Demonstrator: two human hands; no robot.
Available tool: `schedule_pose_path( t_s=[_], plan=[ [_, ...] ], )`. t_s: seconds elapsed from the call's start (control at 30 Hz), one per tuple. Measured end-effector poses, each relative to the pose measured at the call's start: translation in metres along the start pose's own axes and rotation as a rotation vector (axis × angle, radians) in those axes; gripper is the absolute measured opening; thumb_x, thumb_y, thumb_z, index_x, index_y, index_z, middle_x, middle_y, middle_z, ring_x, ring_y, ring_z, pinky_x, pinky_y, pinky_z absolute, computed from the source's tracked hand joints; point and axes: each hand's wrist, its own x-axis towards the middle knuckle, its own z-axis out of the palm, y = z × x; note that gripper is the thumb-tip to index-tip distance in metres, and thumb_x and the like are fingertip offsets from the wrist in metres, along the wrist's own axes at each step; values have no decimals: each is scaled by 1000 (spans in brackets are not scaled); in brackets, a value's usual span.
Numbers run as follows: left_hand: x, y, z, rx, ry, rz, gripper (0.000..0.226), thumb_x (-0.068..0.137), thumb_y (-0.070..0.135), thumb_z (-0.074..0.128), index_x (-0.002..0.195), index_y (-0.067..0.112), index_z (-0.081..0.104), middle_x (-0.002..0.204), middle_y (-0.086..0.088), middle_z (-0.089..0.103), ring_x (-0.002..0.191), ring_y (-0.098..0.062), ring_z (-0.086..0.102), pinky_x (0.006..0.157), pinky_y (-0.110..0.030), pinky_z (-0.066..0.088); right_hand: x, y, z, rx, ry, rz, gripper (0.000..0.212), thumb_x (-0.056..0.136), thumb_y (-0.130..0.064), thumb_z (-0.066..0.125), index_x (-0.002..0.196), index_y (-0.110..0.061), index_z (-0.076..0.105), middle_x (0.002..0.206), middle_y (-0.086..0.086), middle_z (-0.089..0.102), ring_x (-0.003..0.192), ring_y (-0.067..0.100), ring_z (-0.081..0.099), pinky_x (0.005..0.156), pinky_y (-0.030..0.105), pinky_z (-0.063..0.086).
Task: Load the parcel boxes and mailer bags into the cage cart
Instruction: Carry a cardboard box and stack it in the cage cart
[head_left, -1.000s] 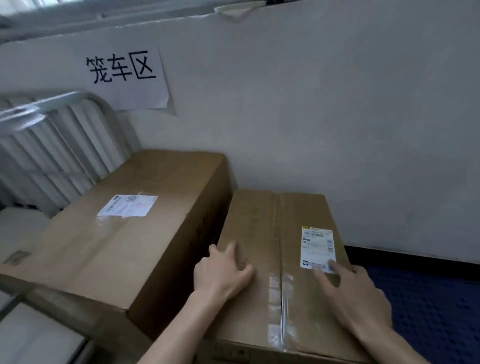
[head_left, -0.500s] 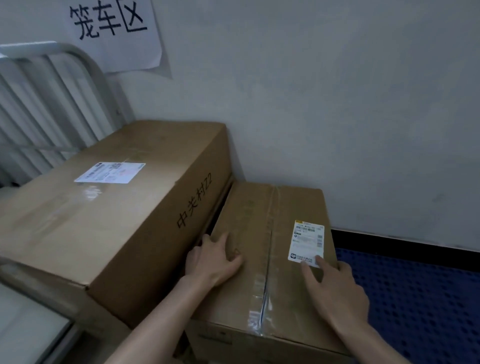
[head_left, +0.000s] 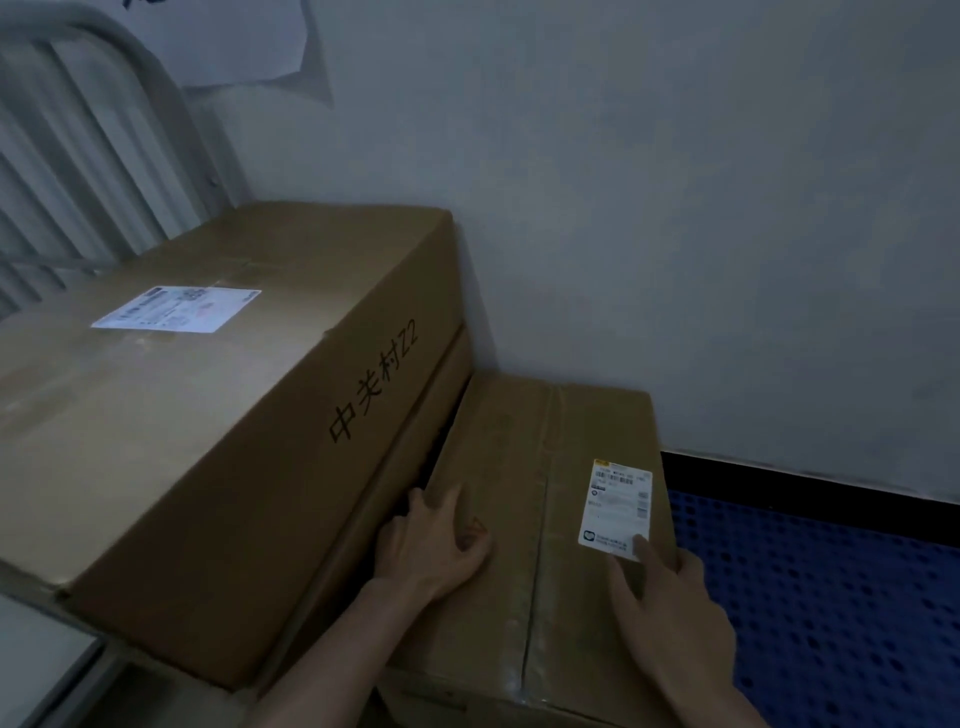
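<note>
A small brown parcel box (head_left: 524, 467) with a taped seam and a white shipping label lies low against the wall. My left hand (head_left: 434, 545) rests flat on its top near the left edge, fingers spread. My right hand (head_left: 670, 603) lies on its top right, the index finger touching the label's lower corner. To the left a large brown box (head_left: 208, 405) with a label and black handwriting on its side stands higher, tight against the small box. The cage cart's grey metal bars (head_left: 78, 156) rise behind the large box.
A grey wall (head_left: 675, 208) runs close behind both boxes, with a paper sign (head_left: 239, 47) taped at the top left. Blue perforated flooring (head_left: 831, 597) lies to the right of the small box. A pale surface (head_left: 36, 670) shows at the bottom left.
The view has dropped and drawn closer, so the sign has slid toward the top edge. Both hands stay on the small box's top, and the picture has become darker.
</note>
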Motion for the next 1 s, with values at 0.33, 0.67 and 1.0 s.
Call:
schedule_pose_path(
  t_s=[0.33, 0.67, 1.0],
  plan=[
    [22, -12, 24, 168, -41, -14, 93, 82, 86, 29, 157, 40, -2, 149, -19, 30, 99, -32, 64, 75, -33, 48, 7, 2, 27, -99, 27, -85, 64, 96, -70, 25, 153, -40, 25, 156, 9, 17, 102, 14, 63, 73, 24, 49],
    [17, -12, 23, 144, -45, -43, 97, 80, 88, 34, 158, 38, 6, 155, -20, 21, 105, -32, 64, 75, -33, 50, 4, 7, 25, -108, -51, -144, 76, 94, -72, 33, 158, -35, 15, 162, 11, 10, 130, 22, 51, 98, 34, 48],
    [-7, -19, 48, -11, 153, 68, 73, 98, 65, 26, 154, 20, 39, 164, -12, 19, 149, -31, 19, 120, -37, 22, 4, 12, 35, -219, -95, -177, 79, 97, -69, 25, 159, -31, -8, 165, 17, -11, 93, 11, 66, 69, 20, 53]
  ],
)
